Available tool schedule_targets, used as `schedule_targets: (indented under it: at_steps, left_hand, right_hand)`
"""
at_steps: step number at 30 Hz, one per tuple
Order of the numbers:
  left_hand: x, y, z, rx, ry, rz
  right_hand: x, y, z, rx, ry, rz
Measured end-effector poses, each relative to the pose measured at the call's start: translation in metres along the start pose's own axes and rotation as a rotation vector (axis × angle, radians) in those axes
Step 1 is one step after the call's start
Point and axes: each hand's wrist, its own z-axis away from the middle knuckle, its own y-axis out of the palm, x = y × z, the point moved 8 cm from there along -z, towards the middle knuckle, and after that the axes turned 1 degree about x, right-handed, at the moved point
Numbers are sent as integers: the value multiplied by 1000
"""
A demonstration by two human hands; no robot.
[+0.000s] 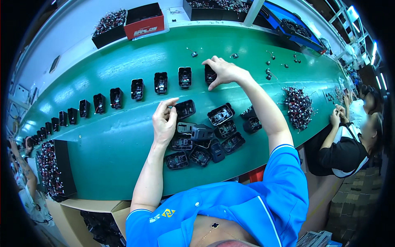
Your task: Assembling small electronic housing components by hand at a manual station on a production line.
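Observation:
My right hand (pixel 226 72) is closed round a black plastic housing (pixel 210 75), the rightmost in a long row on the green table. My left hand (pixel 164 123) pinches the left end of another black housing (pixel 186 109), which is tilted with its hollow side up. Below it lies a loose heap of similar housings, among them an open one (pixel 221 114) and a face-down one (pixel 202 132). In the row, the housing nearest my right hand is an upright open one (pixel 185 77) with small parts and wires inside.
A pile of small wired parts (pixel 299 108) lies at right, with loose ones (pixel 268 74) beyond. A red box (pixel 142 21) and a blue tray (pixel 294 26) stand at the back. A box of wired parts (pixel 66 168) is at left. A person (pixel 343 144) sits at right.

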Motion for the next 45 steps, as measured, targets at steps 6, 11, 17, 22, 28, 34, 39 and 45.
schedule_targets:
  at_steps: [6, 11, 17, 22, 28, 34, 39, 45]
  left_hand:
    - [-1, -12, -3, -85, -27, 7]
    - [0, -20, -5, -106, -69, 278]
    - [1, -8, -12, 9, -198, 790]
    - [14, -23, -9, -53, -215, 732]
    - [29, -30, -10, -89, -208, 679]
    - [10, -46, -4, -162, -107, 417]
    - [13, -82, -3, -299, -138, 152]
    - [31, -103, 2, -505, -101, 221]
  right_hand:
    - [-4, 10, -8, -37, -26, -117]
    - [-1, -29, -18, -200, 31, -153]
    - [-25, -31, -95, -120, 350, -79]
    - [-15, -16, -131, -326, 364, -130]
    - [-43, -23, -111, -464, 275, -267]
    - [-34, -65, 37, -742, 182, -659]
    - [-92, -19, 138, -990, 174, -1095]
    - [-127, 42, 187, -1334, 363, -933]
